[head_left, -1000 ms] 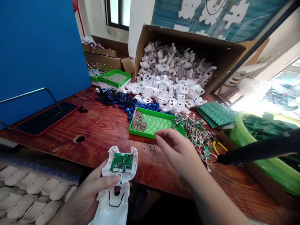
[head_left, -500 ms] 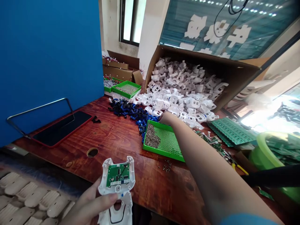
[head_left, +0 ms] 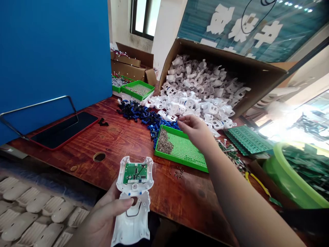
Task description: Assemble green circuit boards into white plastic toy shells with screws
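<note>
My left hand [head_left: 109, 211] is closed around a white plastic housing [head_left: 132, 219], its thumb lying across the inner side. A green circuit board [head_left: 135, 172] sits in the housing's upper part, and two small blue spots show below it. Over the far edge of a green perforated tray [head_left: 183, 161], my right hand [head_left: 195, 132] has its fingers bent together beside the pile of blue and black plastic parts [head_left: 154, 125]. What the fingertips hold, if anything, is too small to make out. Small metal screws [head_left: 165, 143] are heaped in the tray's left end.
White plastic parts [head_left: 190, 103] spill from a large cardboard box [head_left: 259, 92]. Loose screws [head_left: 179, 172] lie before the tray. At right are green panels [head_left: 248, 139], yellow-handled pliers [head_left: 259, 183] and a light green basin [head_left: 288, 178]. A phone [head_left: 65, 130] lies at left.
My right hand has drawn back slightly from the blue and white parts, and its fingers now show. My left hand and the white housing appear higher and farther right as the view shifts.
</note>
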`<state>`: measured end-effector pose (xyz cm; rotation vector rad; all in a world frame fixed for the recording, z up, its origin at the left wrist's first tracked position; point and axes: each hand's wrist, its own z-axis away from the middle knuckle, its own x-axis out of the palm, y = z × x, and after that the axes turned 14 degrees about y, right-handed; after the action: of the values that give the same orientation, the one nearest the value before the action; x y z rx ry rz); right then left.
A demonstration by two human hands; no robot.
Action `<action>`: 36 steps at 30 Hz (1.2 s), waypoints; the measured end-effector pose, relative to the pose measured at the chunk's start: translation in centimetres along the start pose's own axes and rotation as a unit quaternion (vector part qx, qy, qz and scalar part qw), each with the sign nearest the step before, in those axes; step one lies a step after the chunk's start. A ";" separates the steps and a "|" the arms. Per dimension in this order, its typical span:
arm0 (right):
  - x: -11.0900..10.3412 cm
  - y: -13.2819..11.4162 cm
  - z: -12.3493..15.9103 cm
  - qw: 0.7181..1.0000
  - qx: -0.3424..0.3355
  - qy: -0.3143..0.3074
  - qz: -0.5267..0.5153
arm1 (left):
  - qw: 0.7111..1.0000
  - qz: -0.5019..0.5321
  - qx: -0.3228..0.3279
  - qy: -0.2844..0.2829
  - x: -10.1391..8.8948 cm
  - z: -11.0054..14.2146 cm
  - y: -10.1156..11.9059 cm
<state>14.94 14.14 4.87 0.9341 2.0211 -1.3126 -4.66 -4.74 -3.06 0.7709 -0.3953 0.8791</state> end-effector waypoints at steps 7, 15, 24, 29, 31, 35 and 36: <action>-2.9 -2.1 15.2 0.947 -0.259 -0.115 -0.151 | 0.987 -0.067 0.010 -0.146 1.5 1.4 -1.7; -1.8 -1.3 18.8 0.965 -0.258 -0.013 -0.036 | 0.978 -0.176 -0.022 -0.105 3.0 2.6 -3.4; -1.5 0.1 20.2 0.958 -0.276 0.066 -0.045 | 0.970 -0.237 0.024 -0.042 3.7 3.1 -4.7; -1.7 0.4 20.6 0.942 -0.323 0.088 -0.023 | 0.971 -0.232 0.036 -0.051 3.7 3.1 -5.0; -1.6 0.5 20.7 0.937 -0.339 0.083 -0.019 | 0.966 -0.248 0.048 -0.061 3.4 2.8 -5.2; -1.6 0.7 20.6 0.939 -0.336 0.065 -0.028 | 0.954 -0.271 0.083 -0.094 2.8 2.3 -5.5; -1.6 0.7 20.6 0.939 -0.338 0.062 -0.031 | 0.952 -0.274 0.093 -0.103 2.8 2.2 -5.6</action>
<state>18.02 -5.09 -1.96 0.6336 2.3686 -0.5043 1.49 -7.11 -2.32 1.0853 -0.2594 0.3144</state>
